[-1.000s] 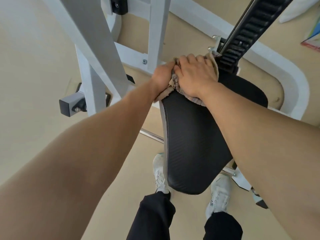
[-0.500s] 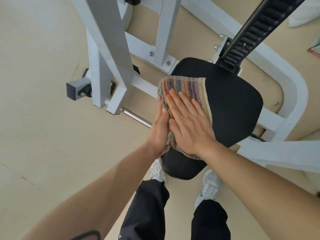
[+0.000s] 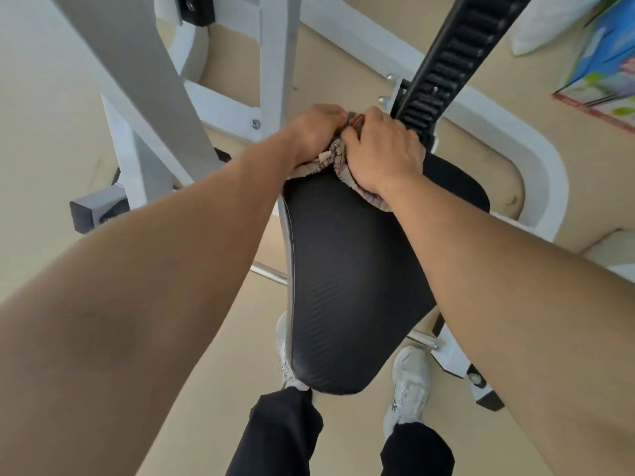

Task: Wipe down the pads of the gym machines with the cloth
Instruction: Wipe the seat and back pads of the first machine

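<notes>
Fingers (image 3: 331, 113) of the left hand (image 3: 314, 134) and the right hand (image 3: 383, 156) curl tightly round the bunched striped cloth (image 3: 338, 159), pressing it onto the far end of the black seat pad (image 3: 350, 286), just beside the toothed black rail (image 3: 443, 70); the fingertips seem tucked under the cloth, out of sight

Black ribbed pad (image 3: 354, 286), striped cloth (image 3: 338, 162) bunched at its far end — seemingly fringed

I see the left hand (image 3: 316, 132) and right hand (image 3: 381, 152) side by side, both gripping the bunched cloth (image 3: 338, 159) on the far end of the black pad (image 3: 354, 286), just beside the toothed rail (image 3: 446, 60)
</notes>
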The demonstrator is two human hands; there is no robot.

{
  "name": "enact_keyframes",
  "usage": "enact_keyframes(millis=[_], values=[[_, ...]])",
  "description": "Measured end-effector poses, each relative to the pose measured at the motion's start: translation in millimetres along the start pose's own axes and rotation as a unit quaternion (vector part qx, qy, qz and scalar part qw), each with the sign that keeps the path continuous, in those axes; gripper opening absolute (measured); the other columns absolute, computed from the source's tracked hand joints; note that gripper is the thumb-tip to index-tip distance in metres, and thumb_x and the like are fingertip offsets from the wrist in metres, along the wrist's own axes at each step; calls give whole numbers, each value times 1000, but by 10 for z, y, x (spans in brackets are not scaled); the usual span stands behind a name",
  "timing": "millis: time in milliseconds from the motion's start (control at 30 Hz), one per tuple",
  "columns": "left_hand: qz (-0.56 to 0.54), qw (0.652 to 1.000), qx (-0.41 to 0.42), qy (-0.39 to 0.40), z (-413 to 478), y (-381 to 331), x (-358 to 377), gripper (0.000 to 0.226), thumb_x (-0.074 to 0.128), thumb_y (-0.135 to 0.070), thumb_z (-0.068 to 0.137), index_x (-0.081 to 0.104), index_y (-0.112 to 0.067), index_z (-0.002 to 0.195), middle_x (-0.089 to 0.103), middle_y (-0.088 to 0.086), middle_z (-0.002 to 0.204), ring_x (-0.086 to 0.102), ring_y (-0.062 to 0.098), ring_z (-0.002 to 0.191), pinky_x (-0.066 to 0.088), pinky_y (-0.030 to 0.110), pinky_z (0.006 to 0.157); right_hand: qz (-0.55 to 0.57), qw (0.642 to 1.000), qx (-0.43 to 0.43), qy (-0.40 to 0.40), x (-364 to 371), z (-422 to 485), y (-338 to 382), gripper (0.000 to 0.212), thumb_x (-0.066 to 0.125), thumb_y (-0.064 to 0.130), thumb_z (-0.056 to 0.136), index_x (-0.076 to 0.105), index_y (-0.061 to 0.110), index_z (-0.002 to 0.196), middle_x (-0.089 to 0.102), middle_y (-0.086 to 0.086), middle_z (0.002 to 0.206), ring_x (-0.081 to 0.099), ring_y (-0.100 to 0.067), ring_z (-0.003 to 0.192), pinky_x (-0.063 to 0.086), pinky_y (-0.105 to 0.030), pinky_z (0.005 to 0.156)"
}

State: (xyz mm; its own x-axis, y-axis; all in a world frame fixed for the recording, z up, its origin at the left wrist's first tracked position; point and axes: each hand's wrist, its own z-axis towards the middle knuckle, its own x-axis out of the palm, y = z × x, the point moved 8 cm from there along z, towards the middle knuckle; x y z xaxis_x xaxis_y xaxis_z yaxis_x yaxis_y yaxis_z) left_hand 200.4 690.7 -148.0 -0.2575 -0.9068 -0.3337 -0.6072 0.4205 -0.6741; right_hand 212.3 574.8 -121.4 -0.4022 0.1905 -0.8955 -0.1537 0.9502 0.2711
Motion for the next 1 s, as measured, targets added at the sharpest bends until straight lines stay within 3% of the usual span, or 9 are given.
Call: enact_keyframes(millis=[100,200,300,433,567,700,767,900,1000], values=[[-25,999,24,-12,-162,93,-34,23,43,-20,106,66,-14,108,66,1,107,58,13,102,43,15,85,-28,999,12,-30,-15,-92,46,44,29,40,101,56,12,121,62,-10,123,56,-31,116,38,-44,99],[-72,996,25,-36,-430,298,-83,38,37,-30,107,52,-20,140,62,2,134,54,17,126,38,29,111,-45,998,-35,12,115,-149,313,46,26,37,103,47,14,137,51,-11,140,43,-36,129,28,-49,110],[-180,981,-5,-71,-741,578,-62,40,32,-32,108,48,-21,143,61,2,136,54,18,128,36,40,117,-46,990,-124,43,189,-288,627,52,27,35,102,36,16,149,37,-7,155,30,-34,141,18,-48,119],[-313,940,-59,-120,-1383,880,215,43,35,-41,108,47,-25,146,62,-3,135,58,15,127,41,39,114,-48,976,-198,77,276,-768,791,59,21,35,103,20,19,159,10,1,169,1,-22,156,1,-42,126],[-394,909,-95,-93,-1935,1050,660,61,38,-58,100,31,-34,156,48,-1,153,47,15,140,33,42,121,-60,971,-219,82,307,-1321,763,64,21,38,100,8,22,161,0,4,170,-3,-17,156,1,-41,126],[-356,923,-99,-111,-2449,1016,812,51,30,-48,107,48,-24,148,59,0,143,55,12,131,40,35,116,-68,970,-221,70,315,-1865,670,65,19,41,101,6,21,161,-1,4,170,-3,-18,156,3,-41,126],[-359,921,-102,-111,-2714,1045,958,51,28,-46,108,49,-23,148,58,0,143,53,12,133,38,34,117,-66,970,-225,61,310,-2160,627,65,15,42,101,8,20,161,1,3,170,-2,-19,156,4,-42,126],[-287,945,-60,-147,-3109,1124,1171,52,25,-47,108,26,-31,158,38,-18,156,34,-4,143,25,24,119,-71,967,-242,20,281,-2700,498,63,13,44,104,11,19,161,7,0,170,4,-21,156,11,-44,126],[-103,980,23,-169,-3246,1170,1247,60,26,-45,108,-1,-35,160,19,-13,166,24,5,151,30,42,121,-58,967,-246,-35,320,-3031,287,57,20,41,107,20,18,160,17,-2,168,13,-24,156,18,-46,124]])
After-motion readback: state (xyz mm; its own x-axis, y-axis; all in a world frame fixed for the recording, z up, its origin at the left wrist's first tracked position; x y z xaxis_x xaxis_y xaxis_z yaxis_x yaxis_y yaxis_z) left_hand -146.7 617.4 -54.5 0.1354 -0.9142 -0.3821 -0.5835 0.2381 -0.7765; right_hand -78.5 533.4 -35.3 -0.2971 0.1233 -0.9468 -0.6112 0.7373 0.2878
